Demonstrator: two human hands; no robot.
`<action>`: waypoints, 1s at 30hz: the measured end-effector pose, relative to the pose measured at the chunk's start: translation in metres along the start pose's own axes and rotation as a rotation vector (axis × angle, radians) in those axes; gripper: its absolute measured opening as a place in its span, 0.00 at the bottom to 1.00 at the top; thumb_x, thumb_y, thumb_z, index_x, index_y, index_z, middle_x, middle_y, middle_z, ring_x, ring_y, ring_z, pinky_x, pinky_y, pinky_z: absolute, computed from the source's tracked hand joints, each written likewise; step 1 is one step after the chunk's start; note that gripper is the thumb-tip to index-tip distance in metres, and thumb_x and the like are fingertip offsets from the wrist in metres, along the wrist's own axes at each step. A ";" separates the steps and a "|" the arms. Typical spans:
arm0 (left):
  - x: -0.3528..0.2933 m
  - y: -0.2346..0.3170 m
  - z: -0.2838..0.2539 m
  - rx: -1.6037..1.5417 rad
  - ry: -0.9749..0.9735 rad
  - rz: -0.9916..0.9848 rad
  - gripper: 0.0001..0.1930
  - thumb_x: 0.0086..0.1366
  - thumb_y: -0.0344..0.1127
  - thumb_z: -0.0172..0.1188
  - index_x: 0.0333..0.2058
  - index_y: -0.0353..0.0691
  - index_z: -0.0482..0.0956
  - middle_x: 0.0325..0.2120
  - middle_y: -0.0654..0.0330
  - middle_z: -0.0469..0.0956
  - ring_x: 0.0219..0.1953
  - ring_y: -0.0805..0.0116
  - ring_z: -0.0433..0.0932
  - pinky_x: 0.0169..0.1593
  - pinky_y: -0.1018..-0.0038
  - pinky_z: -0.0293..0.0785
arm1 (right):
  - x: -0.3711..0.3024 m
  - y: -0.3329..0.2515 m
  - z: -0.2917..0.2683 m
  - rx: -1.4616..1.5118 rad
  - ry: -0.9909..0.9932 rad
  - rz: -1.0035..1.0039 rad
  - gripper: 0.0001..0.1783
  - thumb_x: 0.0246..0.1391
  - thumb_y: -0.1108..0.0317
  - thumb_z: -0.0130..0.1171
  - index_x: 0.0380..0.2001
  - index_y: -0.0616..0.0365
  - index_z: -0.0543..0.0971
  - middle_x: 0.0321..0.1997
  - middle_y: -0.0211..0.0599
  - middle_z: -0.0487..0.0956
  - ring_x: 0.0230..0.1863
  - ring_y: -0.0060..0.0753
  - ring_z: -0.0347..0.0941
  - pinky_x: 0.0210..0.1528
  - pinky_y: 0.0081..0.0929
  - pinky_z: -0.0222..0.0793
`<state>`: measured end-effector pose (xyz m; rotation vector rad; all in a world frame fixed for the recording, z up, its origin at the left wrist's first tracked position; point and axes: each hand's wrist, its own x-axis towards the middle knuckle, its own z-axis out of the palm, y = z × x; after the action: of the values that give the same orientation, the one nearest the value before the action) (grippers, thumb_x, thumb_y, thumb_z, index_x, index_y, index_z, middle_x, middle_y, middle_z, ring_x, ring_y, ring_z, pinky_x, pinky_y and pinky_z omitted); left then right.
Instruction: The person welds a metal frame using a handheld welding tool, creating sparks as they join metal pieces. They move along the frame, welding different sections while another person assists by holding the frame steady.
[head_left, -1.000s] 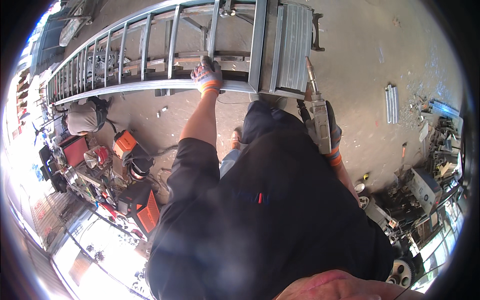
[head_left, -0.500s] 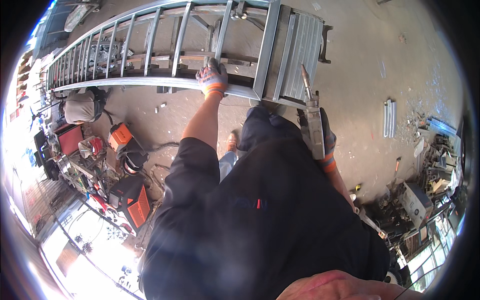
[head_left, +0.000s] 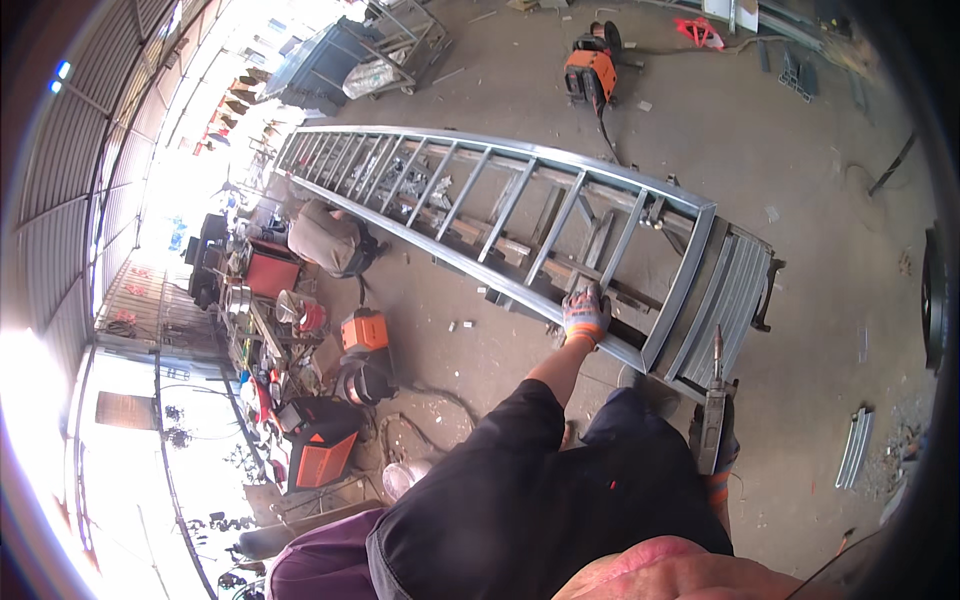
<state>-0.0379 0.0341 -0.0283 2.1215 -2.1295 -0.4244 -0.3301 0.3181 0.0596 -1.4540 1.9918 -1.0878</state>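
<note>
My left hand point(head_left: 586, 313), in a grey glove with an orange cuff, grips the near rail of a long silvery metal frame point(head_left: 480, 262) with ladder-like rungs. Its fingers reach over the rail toward the inner side. At my right side, my right hand point(head_left: 727, 445), gloved too and partly hidden, holds a grey metal hand tool point(head_left: 712, 425) with a long pointed tip. The tip point(head_left: 717, 343) points away from me, close to the ribbed metal plate point(head_left: 722, 300) at the frame's right end. Whether it touches the plate I cannot tell.
A person point(head_left: 325, 238) crouches beside the frame's near side, farther left. Orange and black machines point(head_left: 325, 455) with cables stand at left. Another orange machine point(head_left: 590, 75) stands beyond the frame. Metal strips point(head_left: 853, 448) lie on the floor at right. Purple cloth point(head_left: 320, 560) shows at lower left.
The view has turned, so the frame sits lower and farther right, and more far floor shows. My left hand stays on the rail; my right hand keeps the pointed tool.
</note>
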 end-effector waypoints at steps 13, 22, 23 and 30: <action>0.001 -0.008 0.015 0.032 0.144 0.050 0.19 0.72 0.53 0.56 0.51 0.47 0.78 0.45 0.47 0.87 0.55 0.42 0.83 0.67 0.46 0.66 | -0.006 0.004 -0.005 0.029 -0.057 -0.071 0.46 0.54 0.60 0.75 0.74 0.55 0.68 0.41 0.51 0.87 0.36 0.56 0.86 0.37 0.46 0.81; 0.003 -0.007 0.008 0.058 -0.066 -0.004 0.30 0.72 0.59 0.53 0.61 0.42 0.78 0.57 0.51 0.82 0.64 0.52 0.78 0.73 0.52 0.61 | -0.002 0.000 -0.004 0.072 -0.039 -0.173 0.46 0.55 0.60 0.76 0.74 0.60 0.67 0.45 0.50 0.87 0.40 0.48 0.86 0.41 0.42 0.82; 0.004 -0.007 0.009 0.072 -0.060 0.013 0.29 0.72 0.58 0.53 0.60 0.43 0.78 0.57 0.51 0.83 0.64 0.52 0.78 0.73 0.51 0.61 | -0.003 0.005 -0.003 0.040 -0.049 -0.152 0.47 0.56 0.59 0.77 0.74 0.61 0.67 0.45 0.49 0.87 0.40 0.45 0.87 0.41 0.40 0.82; 0.006 -0.005 0.008 0.284 -0.153 0.037 0.18 0.67 0.47 0.58 0.49 0.46 0.83 0.49 0.50 0.86 0.56 0.50 0.84 0.57 0.54 0.77 | -0.003 0.015 -0.004 0.302 -0.203 -0.134 0.44 0.58 0.63 0.70 0.76 0.57 0.65 0.59 0.45 0.84 0.52 0.46 0.84 0.52 0.39 0.80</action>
<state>-0.0358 0.0296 -0.0380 2.2555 -2.4398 -0.3044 -0.3407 0.3245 0.0501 -1.4831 1.5357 -1.1849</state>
